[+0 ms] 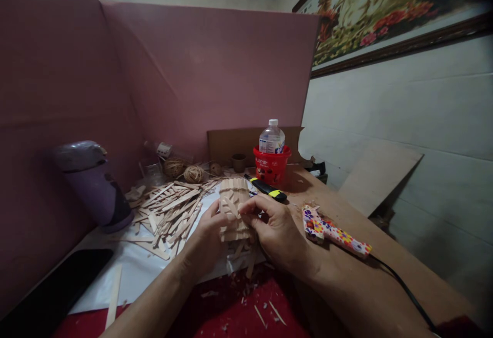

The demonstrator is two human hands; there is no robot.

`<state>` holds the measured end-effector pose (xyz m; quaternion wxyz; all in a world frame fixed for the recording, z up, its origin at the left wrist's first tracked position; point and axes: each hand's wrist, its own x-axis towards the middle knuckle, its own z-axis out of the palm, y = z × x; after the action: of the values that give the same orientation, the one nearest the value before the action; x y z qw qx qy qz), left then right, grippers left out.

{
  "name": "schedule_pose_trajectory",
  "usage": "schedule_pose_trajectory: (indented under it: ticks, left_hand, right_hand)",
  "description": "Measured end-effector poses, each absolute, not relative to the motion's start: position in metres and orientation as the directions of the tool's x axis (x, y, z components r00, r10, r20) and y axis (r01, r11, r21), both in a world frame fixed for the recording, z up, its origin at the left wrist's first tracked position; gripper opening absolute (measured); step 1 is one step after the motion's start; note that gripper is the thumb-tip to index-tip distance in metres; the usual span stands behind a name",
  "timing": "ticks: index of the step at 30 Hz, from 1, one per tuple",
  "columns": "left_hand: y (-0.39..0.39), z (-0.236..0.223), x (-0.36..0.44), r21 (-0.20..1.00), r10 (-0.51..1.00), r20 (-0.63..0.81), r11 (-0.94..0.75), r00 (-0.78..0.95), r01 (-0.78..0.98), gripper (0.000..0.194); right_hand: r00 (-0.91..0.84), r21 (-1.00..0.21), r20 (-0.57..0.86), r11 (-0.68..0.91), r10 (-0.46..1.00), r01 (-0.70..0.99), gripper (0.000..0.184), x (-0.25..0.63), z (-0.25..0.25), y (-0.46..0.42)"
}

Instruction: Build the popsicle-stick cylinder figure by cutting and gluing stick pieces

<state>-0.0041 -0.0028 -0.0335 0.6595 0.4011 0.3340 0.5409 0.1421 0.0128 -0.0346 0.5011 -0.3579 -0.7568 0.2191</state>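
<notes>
A small barrel-like piece built of craft sticks [234, 188] stands upright in front of me, with thin pale slivers of wood across its face. My left hand [206, 232] grips it from the left, thumb lying on the front. On the right side, my right hand [275, 227] has thumb and forefinger pinched together against the face of the piece. Whatever sits between those fingertips is too small to make out. Loose craft sticks [171, 209] lie heaped just left of the piece, on a white sheet [133, 279].
Behind the piece lies a black and yellow utility knife [265, 188], near a red tub [271, 166] holding a plastic bottle [271, 137]. A flowered glue gun [335, 232] with a cord rests at right. Twine balls [193, 173], a purple flask [96, 189] and a dark phone-like slab [61, 289] are left.
</notes>
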Motion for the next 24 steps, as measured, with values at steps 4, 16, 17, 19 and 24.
schedule_pose_trajectory:
  ticks: [4,16,17,19,24]
  left_hand:
    - [-0.0031,-0.0313,-0.0028,0.898,0.985,-0.016,0.090,0.173,-0.430,0.028]
    - [-0.0005,-0.0347,-0.0025,0.896,0.988,0.020,0.050,0.153,-0.442,0.029]
    - [-0.0009,-0.0343,-0.0024,0.888,0.988,0.018,0.056,0.156,-0.456,0.027]
    - [-0.0017,-0.0327,-0.0020,0.876,0.987,-0.003,0.080,0.162,-0.475,0.028]
    - [-0.0030,-0.0295,-0.0012,0.885,0.982,-0.028,0.110,0.184,-0.452,0.032]
  right_hand:
    - [-0.239,-0.687,0.598,0.643,0.765,0.339,0.021,0.1423,-0.0322,0.0114]
    - [-0.254,-0.682,0.618,0.668,0.744,0.297,0.019,0.1417,-0.0336,0.0109]
    - [-0.255,-0.684,0.616,0.666,0.746,0.298,0.018,0.1418,-0.0332,0.0102]
    - [-0.246,-0.691,0.609,0.657,0.754,0.303,0.017,0.1416,-0.0325,0.0092]
    - [-0.209,-0.694,0.608,0.641,0.766,0.329,0.015,0.1401,-0.0312,0.0078]
